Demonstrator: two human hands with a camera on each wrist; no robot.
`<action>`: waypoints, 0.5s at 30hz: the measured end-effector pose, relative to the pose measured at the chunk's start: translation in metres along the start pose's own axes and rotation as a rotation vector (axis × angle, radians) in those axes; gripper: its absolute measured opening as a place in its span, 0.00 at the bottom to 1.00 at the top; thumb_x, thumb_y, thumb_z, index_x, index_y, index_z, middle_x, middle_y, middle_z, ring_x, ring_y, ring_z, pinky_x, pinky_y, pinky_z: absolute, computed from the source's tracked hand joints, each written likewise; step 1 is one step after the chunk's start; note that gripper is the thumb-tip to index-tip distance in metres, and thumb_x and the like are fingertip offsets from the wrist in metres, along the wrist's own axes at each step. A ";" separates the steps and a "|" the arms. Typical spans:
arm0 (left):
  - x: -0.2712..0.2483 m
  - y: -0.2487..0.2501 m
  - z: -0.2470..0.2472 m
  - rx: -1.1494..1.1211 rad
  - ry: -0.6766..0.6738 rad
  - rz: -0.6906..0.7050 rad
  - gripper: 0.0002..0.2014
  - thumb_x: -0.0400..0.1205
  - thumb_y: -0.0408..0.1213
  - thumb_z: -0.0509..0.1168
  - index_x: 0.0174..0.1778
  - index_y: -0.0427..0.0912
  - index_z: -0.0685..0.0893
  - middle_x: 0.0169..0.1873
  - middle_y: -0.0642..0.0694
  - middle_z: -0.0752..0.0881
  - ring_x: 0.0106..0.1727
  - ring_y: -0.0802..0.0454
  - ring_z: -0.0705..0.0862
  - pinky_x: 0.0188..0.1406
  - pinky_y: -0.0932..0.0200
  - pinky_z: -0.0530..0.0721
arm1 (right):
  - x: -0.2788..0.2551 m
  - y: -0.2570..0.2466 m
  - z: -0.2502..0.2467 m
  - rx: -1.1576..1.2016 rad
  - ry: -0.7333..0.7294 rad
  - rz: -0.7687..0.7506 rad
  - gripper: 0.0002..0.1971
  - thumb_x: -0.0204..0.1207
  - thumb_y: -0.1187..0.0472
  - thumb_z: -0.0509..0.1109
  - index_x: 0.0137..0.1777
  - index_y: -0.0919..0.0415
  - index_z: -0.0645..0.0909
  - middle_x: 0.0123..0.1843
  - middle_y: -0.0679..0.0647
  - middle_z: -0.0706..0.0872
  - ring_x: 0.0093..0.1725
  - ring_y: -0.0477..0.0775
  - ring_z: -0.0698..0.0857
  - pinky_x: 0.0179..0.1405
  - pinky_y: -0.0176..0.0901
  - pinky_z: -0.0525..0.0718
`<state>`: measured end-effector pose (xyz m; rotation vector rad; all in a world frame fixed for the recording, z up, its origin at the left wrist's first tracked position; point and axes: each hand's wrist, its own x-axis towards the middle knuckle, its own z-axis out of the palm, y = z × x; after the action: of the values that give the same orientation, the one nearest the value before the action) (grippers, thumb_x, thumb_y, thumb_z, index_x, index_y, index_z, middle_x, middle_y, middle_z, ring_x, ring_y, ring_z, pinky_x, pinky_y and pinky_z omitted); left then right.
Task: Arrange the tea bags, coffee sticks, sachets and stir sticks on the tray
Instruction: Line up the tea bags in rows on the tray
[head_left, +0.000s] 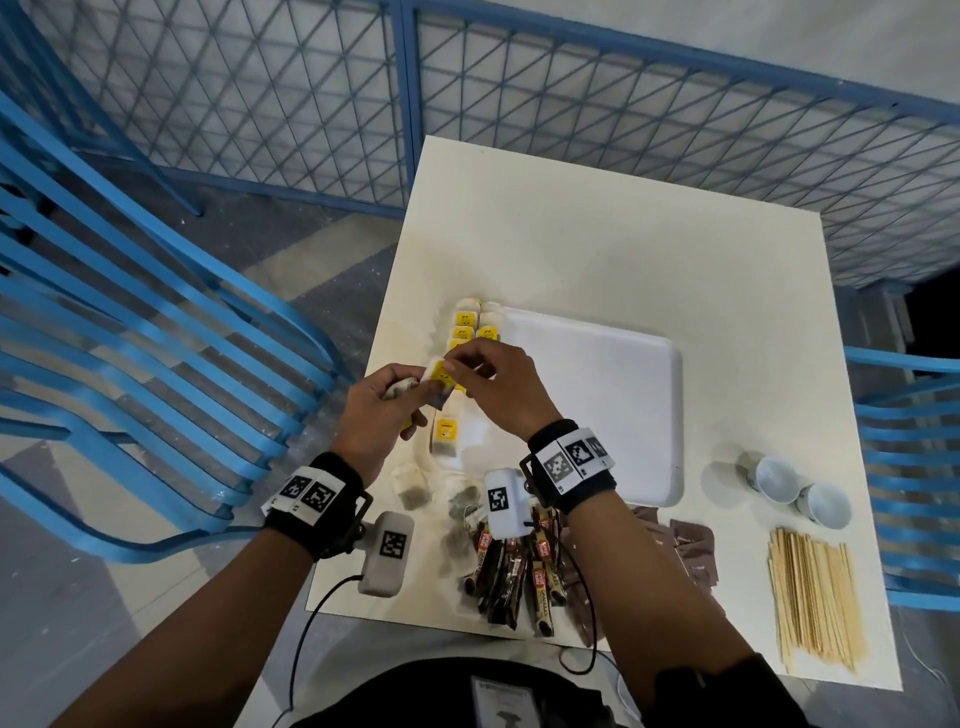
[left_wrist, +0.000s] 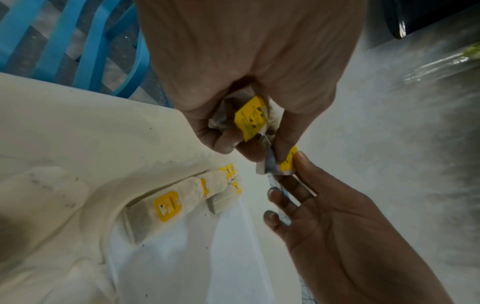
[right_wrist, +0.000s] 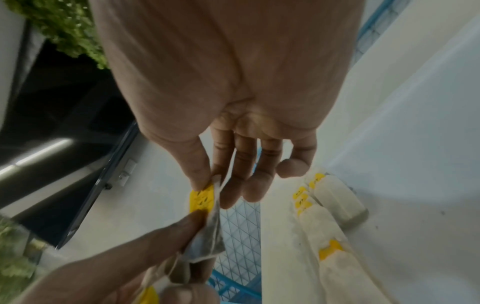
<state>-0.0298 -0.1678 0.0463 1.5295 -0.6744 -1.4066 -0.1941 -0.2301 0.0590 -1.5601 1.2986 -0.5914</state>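
Our left hand (head_left: 375, 410) clutches crumpled papery tea bags (left_wrist: 228, 115); our right hand (head_left: 498, 387) pinches one square yellow-tagged tea bag (head_left: 440, 375) above the smooth white tray's (head_left: 613, 395) left edge.

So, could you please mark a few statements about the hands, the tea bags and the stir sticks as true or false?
1. Both hands hold tea bags. True: the left hand grips a bunch, and the right hand pinches one tea bag.
2. The stir sticks lie on the tray. False: they lie on the table, right of it.
3. Two cups stand on the table. True.
4. The coffee sticks are on the tray. False: they lie on the table near the person.
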 end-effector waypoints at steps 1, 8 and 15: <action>0.001 -0.001 0.001 -0.009 0.006 -0.007 0.12 0.80 0.30 0.76 0.56 0.28 0.86 0.38 0.33 0.89 0.27 0.49 0.78 0.22 0.59 0.71 | -0.001 0.002 0.001 0.024 -0.010 0.024 0.03 0.80 0.53 0.75 0.50 0.50 0.87 0.42 0.41 0.89 0.41 0.42 0.87 0.48 0.43 0.87; 0.005 -0.007 0.003 -0.014 -0.003 -0.080 0.05 0.82 0.30 0.73 0.52 0.36 0.87 0.35 0.40 0.91 0.26 0.47 0.77 0.21 0.60 0.70 | -0.004 0.013 0.006 0.045 -0.029 0.046 0.05 0.79 0.58 0.76 0.48 0.59 0.85 0.39 0.51 0.91 0.32 0.51 0.90 0.40 0.40 0.87; 0.015 -0.012 0.000 -0.059 0.031 -0.298 0.07 0.84 0.27 0.68 0.57 0.37 0.83 0.47 0.39 0.84 0.29 0.45 0.82 0.20 0.59 0.69 | 0.012 0.056 -0.013 -0.036 0.147 0.155 0.04 0.77 0.56 0.78 0.44 0.49 0.85 0.37 0.51 0.88 0.36 0.58 0.88 0.39 0.44 0.86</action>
<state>-0.0291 -0.1760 0.0284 1.6508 -0.3921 -1.6033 -0.2257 -0.2430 0.0118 -1.4508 1.5331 -0.5959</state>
